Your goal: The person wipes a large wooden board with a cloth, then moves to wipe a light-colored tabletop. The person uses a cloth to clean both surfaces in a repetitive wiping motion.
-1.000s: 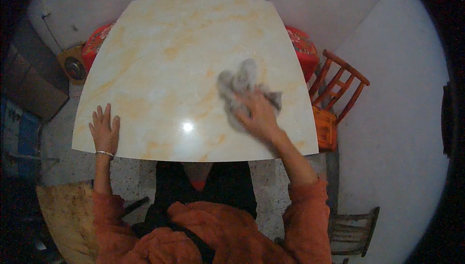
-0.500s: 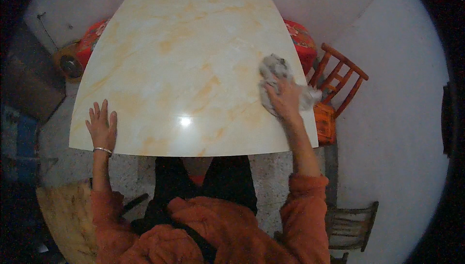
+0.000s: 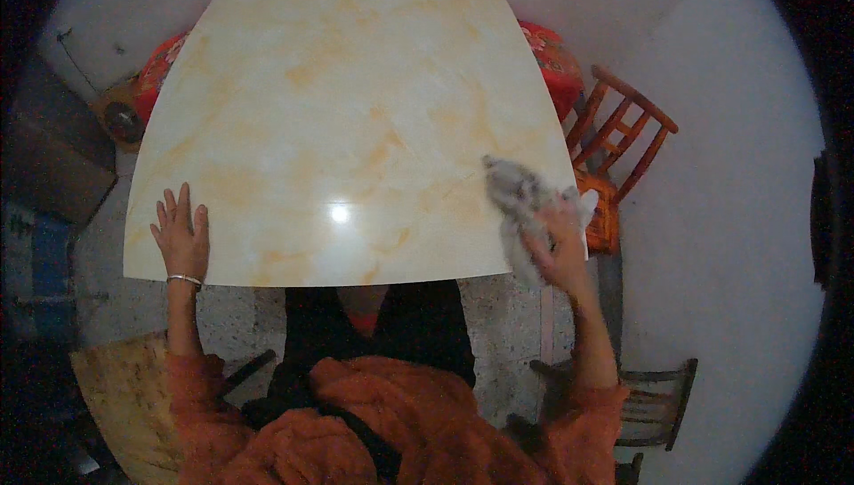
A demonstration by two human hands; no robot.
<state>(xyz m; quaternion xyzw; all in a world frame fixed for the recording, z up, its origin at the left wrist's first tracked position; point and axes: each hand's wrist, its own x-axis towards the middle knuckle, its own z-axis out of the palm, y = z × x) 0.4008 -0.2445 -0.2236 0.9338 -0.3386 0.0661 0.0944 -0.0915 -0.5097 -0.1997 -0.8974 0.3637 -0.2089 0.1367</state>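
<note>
A white tabletop [image 3: 311, 129] with yellow marbling spreads out in front of me. At its near right corner my right hand [image 3: 559, 240] is closed on a crumpled grey-white cloth [image 3: 516, 193], which hangs partly over the near edge and is slightly smeared by motion. My left hand [image 3: 182, 234] lies flat on the near left corner, fingers spread and nothing in it. A bracelet circles that wrist.
A reddish wooden chair [image 3: 623, 125] stands against the table's right side. Red flowered covers [image 3: 553, 62] show past the far sides. Lower right is a dark chair [image 3: 654, 405]; lower left, a wooden board-like surface [image 3: 124, 396]. A pale wall [image 3: 712, 218] rises at right.
My right hand has drawn the cloth toward me and slightly right, to the near right corner. My left hand stays flat in nearly the same place.
</note>
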